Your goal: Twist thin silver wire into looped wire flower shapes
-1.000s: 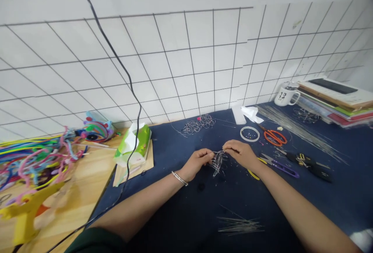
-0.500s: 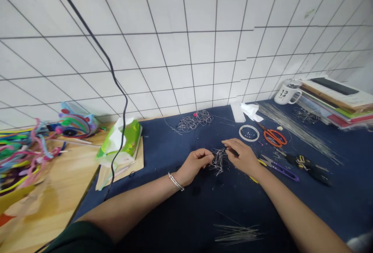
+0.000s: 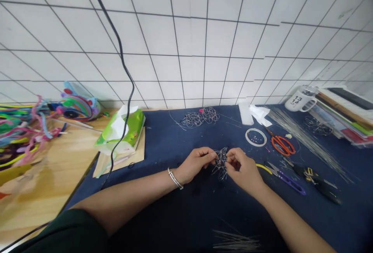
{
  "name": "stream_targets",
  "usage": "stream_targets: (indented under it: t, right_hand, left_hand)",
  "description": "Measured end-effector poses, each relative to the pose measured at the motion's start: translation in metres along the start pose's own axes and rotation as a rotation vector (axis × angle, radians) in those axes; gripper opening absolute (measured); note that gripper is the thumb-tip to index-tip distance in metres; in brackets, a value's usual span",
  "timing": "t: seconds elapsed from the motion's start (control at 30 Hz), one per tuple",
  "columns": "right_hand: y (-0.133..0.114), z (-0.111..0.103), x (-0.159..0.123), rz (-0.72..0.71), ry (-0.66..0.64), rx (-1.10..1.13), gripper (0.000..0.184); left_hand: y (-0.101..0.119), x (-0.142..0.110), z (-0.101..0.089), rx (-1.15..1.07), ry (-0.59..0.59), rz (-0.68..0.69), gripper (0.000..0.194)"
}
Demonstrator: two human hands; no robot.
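Note:
A small tangled piece of bent silver wire (image 3: 221, 163) is between my two hands, above the dark blue cloth (image 3: 169, 136). My left hand (image 3: 201, 162), with a silver bangle at its wrist, pinches the left side of the wire piece between thumb and fingers. From the other side my right hand (image 3: 241, 167) has its fingertips closed on the right part of the same piece. Its fingertips partly hide the wire there. Close to my body lies a loose bundle of short straight wires (image 3: 236, 242).
Right of my hands lie purple snips (image 3: 288, 181), black pliers (image 3: 317, 183), orange scissors (image 3: 282, 145) and a white ring dish (image 3: 247, 137) with beads. Coiled wire (image 3: 201, 117) and long wires (image 3: 309, 140) sit farther back. A tissue pack (image 3: 128, 132) and hanging black cable (image 3: 121, 51) are left.
My right hand has come in from the upper right and its fingertips have closed on the wire piece. My left hand keeps its pinch. The whole view has shifted slightly.

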State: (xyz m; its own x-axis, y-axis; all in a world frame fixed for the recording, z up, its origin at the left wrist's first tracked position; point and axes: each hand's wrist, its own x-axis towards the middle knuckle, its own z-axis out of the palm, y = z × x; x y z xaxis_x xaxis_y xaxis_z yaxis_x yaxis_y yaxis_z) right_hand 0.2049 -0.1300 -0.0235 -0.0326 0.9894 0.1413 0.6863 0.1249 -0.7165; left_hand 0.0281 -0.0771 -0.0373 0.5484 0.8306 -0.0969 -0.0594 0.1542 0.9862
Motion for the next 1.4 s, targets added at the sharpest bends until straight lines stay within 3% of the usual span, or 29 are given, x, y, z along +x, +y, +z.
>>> stream_targets:
  t: [0.37, 0.57, 0.77, 1.0, 1.1, 1.23, 1.4]
  right_hand:
    - [0.002, -0.014, 0.007, 0.109, -0.096, 0.31, 0.02]
    - [0.003, -0.018, 0.009, 0.107, -0.13, 0.319, 0.021]
    - [0.007, -0.02, 0.008, 0.045, -0.13, 0.155, 0.022]
    - [0.001, -0.017, 0.004, -0.184, -0.067, -0.229, 0.013]
    - [-0.004, -0.01, 0.002, -0.242, -0.043, -0.42, 0.026]
    - [-0.003, 0.001, 0.0, -0.233, -0.014, -0.571, 0.025]
    - [0.002, 0.007, 0.002, -0.185, 0.018, -0.532, 0.019]
  left_hand:
    - [-0.004, 0.005, -0.011, 0.196, 0.114, 0.054, 0.023]
    - [0.0, 0.005, -0.013, 0.196, 0.064, 0.053, 0.025]
    - [0.005, 0.001, -0.014, 0.155, 0.006, 0.086, 0.024]
    - [0.006, 0.002, -0.014, 0.125, -0.001, 0.102, 0.022]
    - [0.006, 0.001, -0.014, 0.14, 0.0, 0.114, 0.021]
    - [0.008, -0.001, -0.015, 0.189, -0.016, 0.126, 0.022]
    - [0.011, -0.003, -0.015, 0.255, -0.028, 0.154, 0.022]
